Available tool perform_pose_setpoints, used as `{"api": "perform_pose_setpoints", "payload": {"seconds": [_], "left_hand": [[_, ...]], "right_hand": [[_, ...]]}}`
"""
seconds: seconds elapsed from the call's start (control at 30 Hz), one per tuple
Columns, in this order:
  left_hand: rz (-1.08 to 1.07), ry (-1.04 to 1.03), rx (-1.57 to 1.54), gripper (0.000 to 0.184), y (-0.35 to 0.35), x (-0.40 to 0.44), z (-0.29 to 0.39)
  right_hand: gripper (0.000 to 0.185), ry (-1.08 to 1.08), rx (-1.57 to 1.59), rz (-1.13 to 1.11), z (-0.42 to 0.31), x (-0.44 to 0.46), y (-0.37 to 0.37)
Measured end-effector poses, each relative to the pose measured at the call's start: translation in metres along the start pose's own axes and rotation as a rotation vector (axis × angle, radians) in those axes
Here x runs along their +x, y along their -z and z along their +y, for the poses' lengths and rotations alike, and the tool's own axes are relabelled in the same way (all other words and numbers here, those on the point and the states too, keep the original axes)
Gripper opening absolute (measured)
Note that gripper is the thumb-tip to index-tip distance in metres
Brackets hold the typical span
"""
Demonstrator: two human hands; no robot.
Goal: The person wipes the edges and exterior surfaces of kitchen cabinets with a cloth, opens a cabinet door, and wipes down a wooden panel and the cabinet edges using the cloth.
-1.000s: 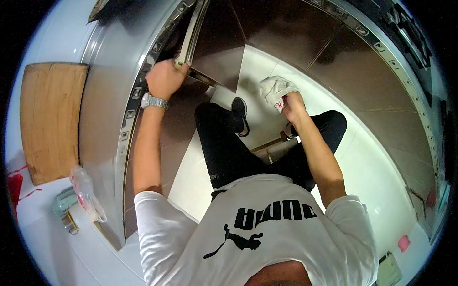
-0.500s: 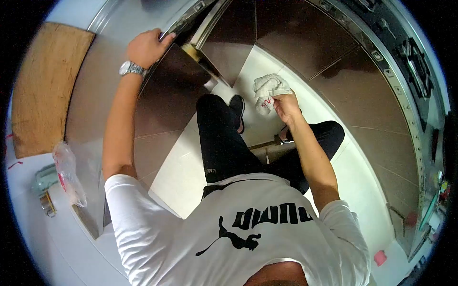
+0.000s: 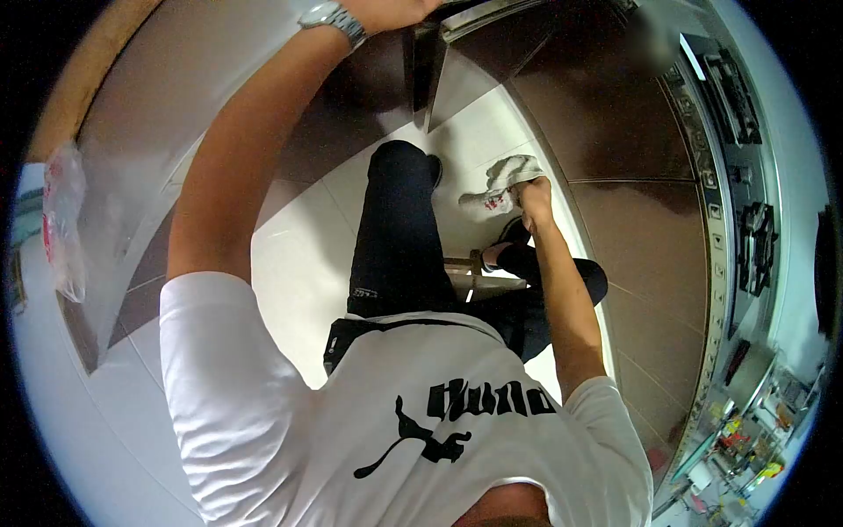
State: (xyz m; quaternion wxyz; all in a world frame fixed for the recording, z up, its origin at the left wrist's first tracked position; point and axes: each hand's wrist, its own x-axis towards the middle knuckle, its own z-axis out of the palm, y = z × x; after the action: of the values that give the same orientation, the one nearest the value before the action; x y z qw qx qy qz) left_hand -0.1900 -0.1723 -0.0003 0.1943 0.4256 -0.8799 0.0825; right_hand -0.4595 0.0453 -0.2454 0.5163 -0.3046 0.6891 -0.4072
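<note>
At the top edge, my left hand (image 3: 391, 12) with a metal watch on its wrist is beside the dark cabinet front (image 3: 351, 97). Its fingers are mostly cut off by the frame, so whether they grip anything is unclear. My right hand (image 3: 535, 204) is closed on a crumpled whitish cloth (image 3: 500, 183) with red marks, which hangs over the pale floor (image 3: 299, 255) in front of my foot. A narrow dark gap shows by an open cabinet panel (image 3: 492, 53) just right of my left hand.
My bent legs are in the middle. Brown tiled cabinet fronts (image 3: 580, 132) curve along the right, under a counter with a black stove (image 3: 742, 97) and several small items (image 3: 746, 448) at lower right. A plastic bag (image 3: 63, 224) and a wooden board (image 3: 88, 61) are at left.
The view has shifted. My left hand left the cabinet door's edge, passed the counter rim and is now at the top edge. The cloth stays in my right hand, its shape changed.
</note>
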Motion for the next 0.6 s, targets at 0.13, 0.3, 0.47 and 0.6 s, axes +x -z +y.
{"api": "perform_pose_setpoints", "payload": {"seconds": [0.13, 0.3, 0.47, 0.6], "left_hand": [[-0.009, 0.0, -0.005, 0.031, -0.004, 0.0, -0.001], [-0.063, -0.012, 0.015, 0.034, -0.001, -0.001, 0.0], [-0.038, -0.025, 0.002, 0.035, -0.001, -0.002, -0.001], [-0.01, -0.048, 0.011, 0.035, -0.003, -0.002, -0.002]], "right_hand": [[0.011, -0.122, 0.195, 0.108, -0.006, 0.0, -0.005], [0.011, -0.151, 0.371, 0.094, 0.008, 0.016, -0.004], [0.015, -0.15, 0.381, -0.014, 0.02, 0.015, 0.004], [0.018, -0.192, 0.504, 0.029, 0.026, 0.008, 0.011]]}}
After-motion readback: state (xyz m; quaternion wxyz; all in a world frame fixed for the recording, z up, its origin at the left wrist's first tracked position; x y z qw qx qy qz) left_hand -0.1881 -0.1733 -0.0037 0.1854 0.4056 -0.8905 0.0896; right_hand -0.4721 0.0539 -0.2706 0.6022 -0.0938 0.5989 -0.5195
